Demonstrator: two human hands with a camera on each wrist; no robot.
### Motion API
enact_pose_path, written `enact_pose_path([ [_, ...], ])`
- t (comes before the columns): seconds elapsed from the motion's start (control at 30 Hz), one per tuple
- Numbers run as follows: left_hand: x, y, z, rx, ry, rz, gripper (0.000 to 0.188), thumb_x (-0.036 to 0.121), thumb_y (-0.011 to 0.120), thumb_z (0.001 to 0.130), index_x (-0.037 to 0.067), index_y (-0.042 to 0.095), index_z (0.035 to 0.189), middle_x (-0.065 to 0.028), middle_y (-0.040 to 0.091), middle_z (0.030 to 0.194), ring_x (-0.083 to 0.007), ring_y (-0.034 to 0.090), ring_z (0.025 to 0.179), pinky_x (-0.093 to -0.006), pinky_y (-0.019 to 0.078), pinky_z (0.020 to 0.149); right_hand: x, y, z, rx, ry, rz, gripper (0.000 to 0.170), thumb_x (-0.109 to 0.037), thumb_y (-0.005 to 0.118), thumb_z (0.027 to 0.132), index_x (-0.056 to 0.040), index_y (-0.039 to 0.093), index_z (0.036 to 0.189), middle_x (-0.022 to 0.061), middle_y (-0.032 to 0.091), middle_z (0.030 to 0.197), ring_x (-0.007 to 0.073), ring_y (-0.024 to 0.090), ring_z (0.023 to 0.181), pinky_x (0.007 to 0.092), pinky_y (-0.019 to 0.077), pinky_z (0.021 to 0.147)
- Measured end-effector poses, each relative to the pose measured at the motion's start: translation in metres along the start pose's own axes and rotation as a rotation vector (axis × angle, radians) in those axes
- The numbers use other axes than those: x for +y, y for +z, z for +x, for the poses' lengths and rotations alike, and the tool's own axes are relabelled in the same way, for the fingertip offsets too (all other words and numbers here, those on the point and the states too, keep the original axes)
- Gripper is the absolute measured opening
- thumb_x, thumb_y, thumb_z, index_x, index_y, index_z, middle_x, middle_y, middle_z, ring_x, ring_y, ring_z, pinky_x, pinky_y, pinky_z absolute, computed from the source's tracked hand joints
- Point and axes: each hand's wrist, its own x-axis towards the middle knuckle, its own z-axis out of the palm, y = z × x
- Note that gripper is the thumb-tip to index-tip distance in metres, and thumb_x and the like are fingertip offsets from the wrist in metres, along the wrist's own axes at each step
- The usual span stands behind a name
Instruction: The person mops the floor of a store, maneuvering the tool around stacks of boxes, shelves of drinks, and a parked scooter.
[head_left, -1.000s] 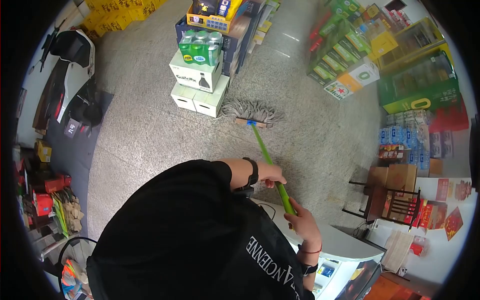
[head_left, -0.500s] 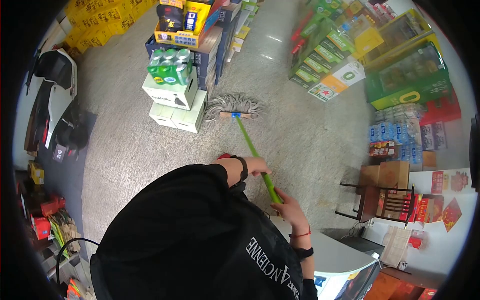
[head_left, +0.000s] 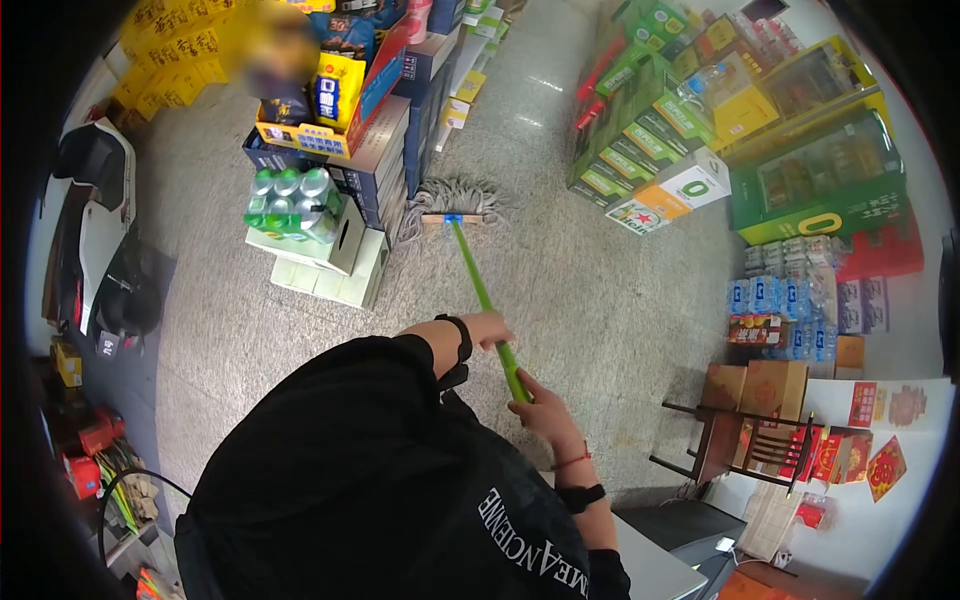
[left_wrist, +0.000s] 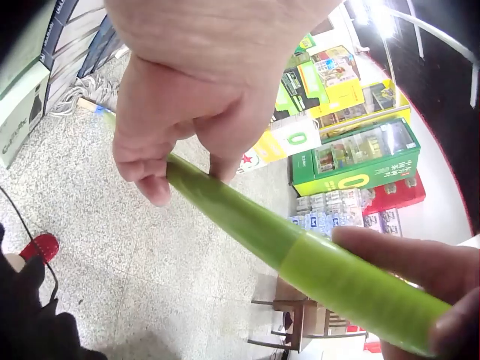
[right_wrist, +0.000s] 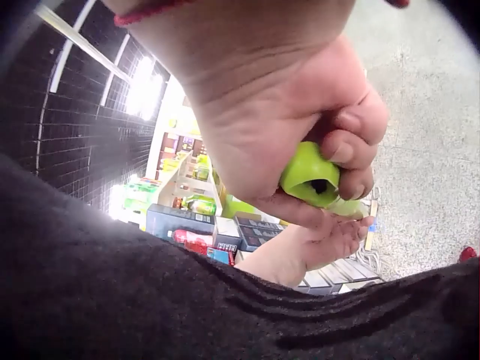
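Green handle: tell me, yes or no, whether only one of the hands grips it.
No, the left hand and the right hand both grip the green handle, the left nearer the mop head.

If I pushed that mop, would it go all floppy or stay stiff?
The grey strands would probably flop and drag, since they splay loosely on the floor. The green handle should stay stiff: it looks straight from the wooden bar up. Its shiny surface might feel a little slippery.
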Motion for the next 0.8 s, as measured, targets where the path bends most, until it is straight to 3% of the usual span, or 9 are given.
enact_pose_path([
  [0.07, 0.002, -0.008, 0.012, -0.007, -0.043, -0.021, 0.042, 0.039, 0.058, 0.073, -0.001, 0.061, 0.062, -0.0117, 0.057, 0.052, -0.0237, 0.056, 0.047, -0.0363, 0.0441, 0.048, 0.006, -0.004, 0.013, 0.005, 0.005, -0.023, 0.061, -0.02, 0.061, 0.073, -0.0099, 0.04, 0.129, 0.019, 0.062, 0.091, 0.0259, 0.061, 0.074, 0.0342, 0.0468, 0.069],
  [0.13, 0.02, -0.017, 0.011, -0.044, -0.041, 0.029, 0.04, 0.037, 0.059, 0.072, -0.002, 0.062, 0.064, -0.0122, 0.057, 0.054, -0.0235, 0.056, 0.047, -0.0361, 0.0443, 0.048, 0.019, -0.01, 0.018, 0.073, -0.096, -0.022, 0.061, -0.014, 0.062, 0.074, -0.0135, 0.039, 0.131, 0.0037, 0.055, 0.07, 0.0108, 0.049, 0.057, 0.0256, 0.042, 0.055],
  [0.27, 0.043, 0.003, 0.028, -0.117, -0.048, 0.011, 0.035, 0.032, 0.06, 0.072, -0.002, 0.062, 0.066, -0.0136, 0.058, 0.057, -0.0228, 0.056, 0.046, -0.0351, 0.045, 0.046, 0.037, -0.026, 0.001, 0.187, -0.089, -0.097, 0.061, -0.011, 0.061, 0.075, -0.0154, 0.04, 0.131, 0.0024, 0.054, 0.069, 0.0098, 0.048, 0.056, 0.0246, 0.0413, 0.053],
  [0.47, 0.085, 0.04, 0.024, -0.347, -0.01, 0.005, 0.038, 0.034, 0.063, 0.072, -0.003, 0.062, 0.077, -0.0137, 0.061, 0.066, -0.0202, 0.058, 0.05, -0.0339, 0.0446, 0.045, 0.075, -0.037, -0.046, 0.182, -0.001, 0.176, 0.06, -0.005, 0.058, 0.075, -0.0147, 0.04, 0.131, 0.0001, 0.052, 0.069, 0.0062, 0.045, 0.054, 0.0205, 0.0375, 0.049],
  [0.53, 0.101, 0.047, 0.024, -0.405, -0.017, -0.006, 0.04, 0.035, 0.064, 0.072, -0.003, 0.061, 0.081, -0.0134, 0.061, 0.069, -0.0195, 0.057, 0.05, -0.0335, 0.0437, 0.044, 0.073, -0.046, -0.068, 0.18, 0.156, 0.301, 0.057, -0.012, 0.059, 0.073, -0.0101, 0.043, 0.128, 0.0084, 0.061, 0.079, 0.0135, 0.055, 0.061, 0.0257, 0.0441, 0.057],
  [0.57, 0.113, 0.046, 0.021, -0.493, -0.03, 0.019, 0.04, 0.036, 0.065, 0.072, -0.002, 0.061, 0.084, -0.0128, 0.061, 0.069, -0.0192, 0.057, 0.05, -0.0331, 0.0422, 0.043, 0.071, -0.05, -0.076, 0.181, 0.154, 0.301, 0.057, -0.012, 0.059, 0.073, -0.0101, 0.043, 0.128, 0.0084, 0.061, 0.079, 0.0135, 0.055, 0.061, 0.0257, 0.0441, 0.057],
  [0.63, 0.132, 0.042, 0.013, -0.605, -0.026, -0.007, 0.041, 0.038, 0.067, 0.071, 0.002, 0.06, 0.087, -0.0121, 0.061, 0.068, -0.0185, 0.055, 0.051, -0.0322, 0.0374, 0.041, 0.07, -0.058, -0.089, 0.202, 0.182, 0.292, 0.058, -0.01, 0.059, 0.073, -0.0109, 0.043, 0.128, 0.003, 0.055, 0.068, 0.0085, 0.048, 0.052, 0.0235, 0.0408, 0.049],
  [0.8, 0.162, 0.045, 0.037, -0.653, -0.097, -0.001, 0.038, 0.04, 0.067, 0.071, 0.005, 0.058, 0.082, -0.0116, 0.06, 0.067, -0.0182, 0.055, 0.051, -0.0322, 0.0356, 0.042, 0.071, -0.091, -0.087, 0.206, 0.149, 0.352, 0.059, -0.009, 0.059, 0.072, -0.0092, 0.043, 0.128, 0.0026, 0.053, 0.063, 0.0089, 0.048, 0.051, 0.0239, 0.0411, 0.049],
])
